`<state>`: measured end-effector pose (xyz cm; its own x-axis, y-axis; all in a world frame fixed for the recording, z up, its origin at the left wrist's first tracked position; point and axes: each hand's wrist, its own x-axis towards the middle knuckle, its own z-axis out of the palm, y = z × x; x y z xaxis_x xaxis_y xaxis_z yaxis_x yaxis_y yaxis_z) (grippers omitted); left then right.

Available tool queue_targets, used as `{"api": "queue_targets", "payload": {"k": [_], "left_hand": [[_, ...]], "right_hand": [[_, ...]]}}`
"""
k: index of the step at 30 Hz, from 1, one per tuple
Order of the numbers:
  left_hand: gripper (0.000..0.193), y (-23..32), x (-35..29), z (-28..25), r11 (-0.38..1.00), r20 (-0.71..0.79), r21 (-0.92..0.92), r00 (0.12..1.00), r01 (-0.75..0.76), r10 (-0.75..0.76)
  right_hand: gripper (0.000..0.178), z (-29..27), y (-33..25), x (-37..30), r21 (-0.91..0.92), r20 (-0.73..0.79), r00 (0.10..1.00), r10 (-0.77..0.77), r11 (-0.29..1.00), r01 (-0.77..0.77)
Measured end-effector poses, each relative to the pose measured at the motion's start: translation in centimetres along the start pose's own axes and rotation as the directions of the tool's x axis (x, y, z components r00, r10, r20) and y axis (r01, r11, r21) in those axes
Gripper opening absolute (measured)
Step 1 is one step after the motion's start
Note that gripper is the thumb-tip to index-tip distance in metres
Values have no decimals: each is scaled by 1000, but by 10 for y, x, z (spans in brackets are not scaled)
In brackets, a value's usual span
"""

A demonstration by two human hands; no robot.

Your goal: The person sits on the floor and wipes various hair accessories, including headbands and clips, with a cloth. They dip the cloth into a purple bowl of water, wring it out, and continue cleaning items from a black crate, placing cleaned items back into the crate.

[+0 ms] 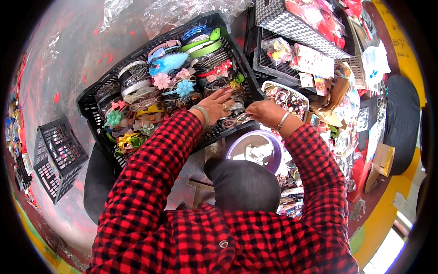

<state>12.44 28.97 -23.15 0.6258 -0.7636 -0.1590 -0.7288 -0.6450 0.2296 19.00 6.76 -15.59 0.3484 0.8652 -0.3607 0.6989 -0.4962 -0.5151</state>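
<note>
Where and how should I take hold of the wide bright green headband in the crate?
Probably pinch the wide bright green headband at the middle of its broad curve, with the hand coming from above. That smooth arch faces upward, exposed, near the crate's far end; other bands crowd around it and its ends are not clearly visible, so a side approach looks harder.
</note>
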Motion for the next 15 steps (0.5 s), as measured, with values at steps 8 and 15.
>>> {"api": "queue_targets", "payload": {"k": [8, 15], "left_hand": [[34, -11, 3, -1, 965, -39, -256, 998, -60, 51], [22, -1, -28, -8, 690, -355, -710, 778, 136, -519]], "right_hand": [[11, 32, -5, 44, -289, 161, 953, 256, 936, -202], [12, 31, -30, 61, -279, 180, 921, 346, 916, -290]]}}
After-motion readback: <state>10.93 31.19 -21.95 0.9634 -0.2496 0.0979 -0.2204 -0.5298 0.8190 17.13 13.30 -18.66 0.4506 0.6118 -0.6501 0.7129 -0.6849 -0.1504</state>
